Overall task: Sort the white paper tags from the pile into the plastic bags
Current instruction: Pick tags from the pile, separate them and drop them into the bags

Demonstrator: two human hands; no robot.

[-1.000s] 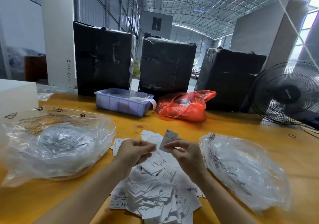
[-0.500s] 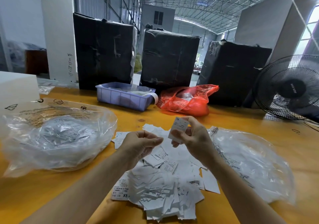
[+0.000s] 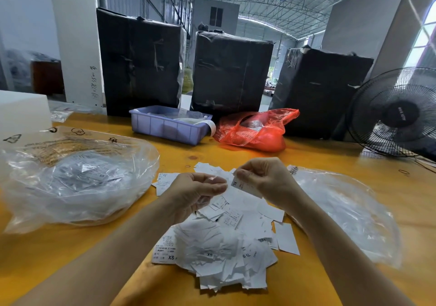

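A loose pile of white paper tags (image 3: pixel 224 242) lies on the yellow table in front of me, some printed XS. My right hand (image 3: pixel 269 180) hovers above the pile's far part, pinching one tag marked XL (image 3: pixel 244 186) that is tilted on its side. My left hand (image 3: pixel 195 195) is curled just left of it, fingertips close to the tag's edge, and I see nothing in them. A clear plastic bag (image 3: pixel 77 183) holding tags sits to the left. A second clear bag (image 3: pixel 349 213), flatter, lies to the right.
At the back stand a lilac plastic bin (image 3: pixel 169 126), a red plastic bag (image 3: pixel 254 131) and three tall black-wrapped bales (image 3: pixel 231 72). A black fan (image 3: pixel 396 114) stands at the far right. A white block (image 3: pixel 23 110) sits at the far left.
My right hand raised the tag upright, then brought it down and turned it sideways towards my left fingertips. The left hand stayed curled in nearly the same place.
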